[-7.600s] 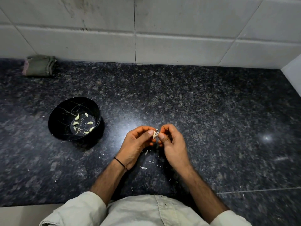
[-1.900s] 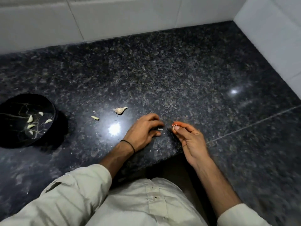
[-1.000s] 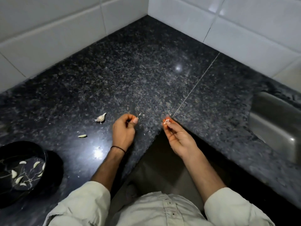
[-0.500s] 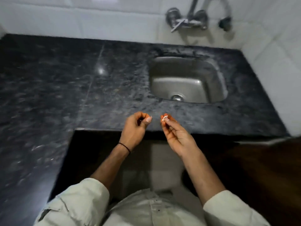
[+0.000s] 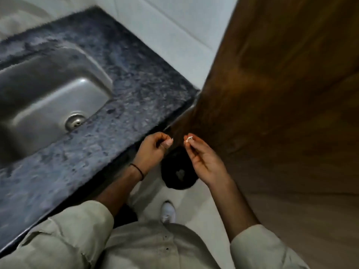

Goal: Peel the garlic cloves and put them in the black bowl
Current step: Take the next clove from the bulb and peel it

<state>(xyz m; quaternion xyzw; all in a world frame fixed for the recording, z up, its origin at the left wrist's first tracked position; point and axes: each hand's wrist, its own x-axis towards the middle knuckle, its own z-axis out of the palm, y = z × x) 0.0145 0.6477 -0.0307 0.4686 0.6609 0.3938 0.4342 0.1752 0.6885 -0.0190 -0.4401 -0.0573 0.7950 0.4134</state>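
**A:** What is changing now?

**B:** The person is turning away from the part of the counter [image 5: 77, 152] where the black bowl and the cloves were lying, so both are out of view now. The hands are hanging past the counter's front edge, over a dark round container [image 5: 177, 175] on the floor.

**A:** So the peeling is pausing?

**B:** I think yes, probably to throw away skin. The right hand [image 5: 204, 162] is pinching a garlic skin scrap [image 5: 188, 140]: small, whitish, crumpled. The left hand [image 5: 153, 150] is curling its fingers under the thumb. If it is holding something, I cannot tell.
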